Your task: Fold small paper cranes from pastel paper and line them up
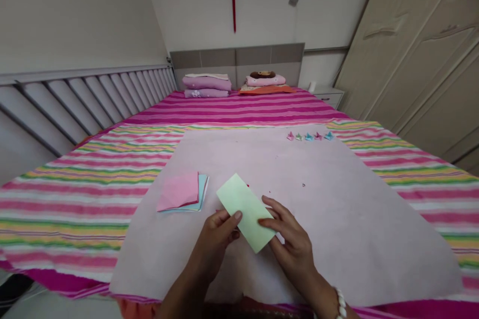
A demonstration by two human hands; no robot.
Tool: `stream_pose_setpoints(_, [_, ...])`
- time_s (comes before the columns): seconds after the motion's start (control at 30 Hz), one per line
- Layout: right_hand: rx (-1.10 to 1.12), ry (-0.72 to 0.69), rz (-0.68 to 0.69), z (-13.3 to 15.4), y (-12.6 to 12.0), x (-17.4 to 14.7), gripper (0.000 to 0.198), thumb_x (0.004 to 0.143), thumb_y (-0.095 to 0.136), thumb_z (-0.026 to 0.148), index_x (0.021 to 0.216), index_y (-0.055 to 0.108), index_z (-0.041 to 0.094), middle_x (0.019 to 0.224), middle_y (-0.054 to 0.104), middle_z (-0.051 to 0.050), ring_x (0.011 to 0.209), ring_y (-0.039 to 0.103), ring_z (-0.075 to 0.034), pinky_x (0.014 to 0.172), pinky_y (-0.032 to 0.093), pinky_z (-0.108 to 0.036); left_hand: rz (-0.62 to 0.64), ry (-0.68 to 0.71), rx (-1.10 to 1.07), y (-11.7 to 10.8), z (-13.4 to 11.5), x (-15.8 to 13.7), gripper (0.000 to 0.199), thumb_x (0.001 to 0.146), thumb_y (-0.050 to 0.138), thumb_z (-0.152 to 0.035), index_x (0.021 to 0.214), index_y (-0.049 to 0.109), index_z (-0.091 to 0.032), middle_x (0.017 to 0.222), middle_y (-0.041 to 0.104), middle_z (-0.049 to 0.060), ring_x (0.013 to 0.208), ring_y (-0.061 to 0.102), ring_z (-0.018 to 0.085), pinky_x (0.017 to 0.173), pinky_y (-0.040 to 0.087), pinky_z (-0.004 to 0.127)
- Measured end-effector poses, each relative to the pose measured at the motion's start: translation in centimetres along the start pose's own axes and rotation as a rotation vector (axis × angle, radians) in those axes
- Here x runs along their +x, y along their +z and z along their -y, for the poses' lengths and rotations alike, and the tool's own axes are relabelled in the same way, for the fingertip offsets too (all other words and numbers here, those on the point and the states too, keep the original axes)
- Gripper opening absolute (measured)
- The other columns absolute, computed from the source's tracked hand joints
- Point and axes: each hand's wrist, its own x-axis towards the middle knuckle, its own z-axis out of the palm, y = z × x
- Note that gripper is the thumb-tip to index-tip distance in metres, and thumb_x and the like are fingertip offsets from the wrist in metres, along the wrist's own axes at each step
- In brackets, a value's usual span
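A pale green sheet of paper (245, 204), a narrow rectangle in outline, is held tilted between my two hands over the white sheet. My left hand (219, 232) pinches its lower left edge, thumb on top and fingers beneath. At the right edge, my right hand (290, 237) grips the paper with some fingers on its face; a white bead bracelet circles that wrist. To the left lies a stack of square papers (179, 192), pink on top with light blue below. Several small folded paper figures (309, 137) in pink, green and blue stand in a row at the far right.
A large white sheet (337, 239) covers the middle of a bed with a striped bedspread (86, 199). Folded bedding (207, 85) and pillows (265, 81) sit by the headboard. A metal railing (97, 94) runs along the left; a wardrobe (422, 50) stands right.
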Motion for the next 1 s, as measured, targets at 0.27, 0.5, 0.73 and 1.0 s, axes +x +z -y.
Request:
stream_pose_setpoints(0.27, [0.046, 0.066, 0.007, 0.0, 0.1, 0.1, 0.033, 0.082, 0.055, 0.007, 0.104, 0.068, 0.029, 0.138, 0.045, -0.007, 0.106, 0.058, -0.024, 0.086, 0.051, -0.039, -0.043, 0.015, 0.025, 0.1, -0.1, 0.0, 0.031, 0.073, 0.069, -0.040, 0.091, 0.073, -0.016, 0.084, 0.069, 0.008, 0.071, 0.056, 0.015, 0.064, 0.042, 0.024])
stream_pose_setpoints(0.5, [0.371, 0.400, -0.073, -0.2, -0.1, -0.1, 0.029, 0.086, 0.056, 0.024, 0.114, 0.062, 0.029, 0.122, 0.060, -0.008, 0.108, 0.056, -0.023, 0.089, 0.047, -0.037, -0.197, 0.210, 0.220, -0.2, -0.3, -0.1, 0.023, 0.071, 0.070, -0.038, 0.065, 0.068, -0.016, 0.052, 0.047, -0.004, 0.054, 0.038, 0.010, 0.053, 0.031, 0.021])
stream_pose_setpoints(0.73, [0.506, 0.702, 0.029, 0.4, -0.1, 1.3, 0.023, 0.066, 0.078, 0.035, 0.083, 0.072, 0.020, 0.072, 0.066, -0.001, 0.064, 0.058, -0.016, 0.059, 0.047, -0.026, -0.181, 0.204, 0.212, 0.1, -0.3, -0.1, 0.027, 0.068, 0.072, -0.038, 0.056, 0.061, -0.017, 0.050, 0.043, -0.006, 0.051, 0.034, 0.010, 0.051, 0.028, 0.021])
stream_pose_setpoints(1.0, [0.496, 0.784, 0.078, 0.2, -0.1, 1.1, 0.024, 0.074, 0.071, 0.040, 0.082, 0.069, 0.017, 0.040, 0.054, 0.005, 0.035, 0.043, -0.009, 0.041, 0.035, -0.021, -0.162, 0.095, 0.298, -0.4, -0.2, -0.1, 0.038, 0.070, 0.069, -0.046, 0.051, 0.054, -0.017, 0.041, 0.043, -0.007, 0.038, 0.033, 0.007, 0.042, 0.023, 0.021])
